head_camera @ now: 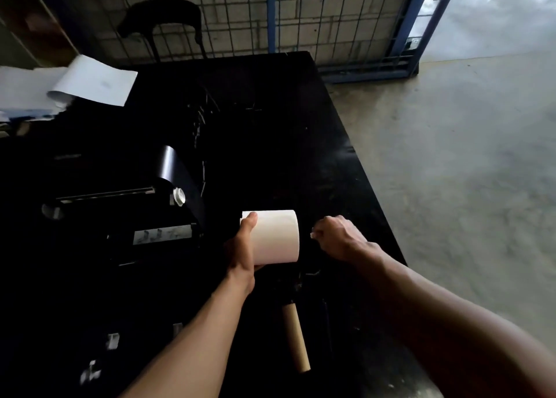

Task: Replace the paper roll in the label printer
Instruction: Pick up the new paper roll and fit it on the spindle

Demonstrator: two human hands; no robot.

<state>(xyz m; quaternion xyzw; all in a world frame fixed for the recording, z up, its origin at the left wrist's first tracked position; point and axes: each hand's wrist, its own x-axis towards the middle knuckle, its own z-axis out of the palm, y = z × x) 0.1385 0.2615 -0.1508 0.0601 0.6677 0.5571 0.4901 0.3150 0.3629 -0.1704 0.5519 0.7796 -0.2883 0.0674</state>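
Left grip [240, 251] around white paper roll [278, 235]

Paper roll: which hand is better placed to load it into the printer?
Left. The left hand grips the paper roll beside the label printer; the right hand is apart from the roll, farther from the printer.
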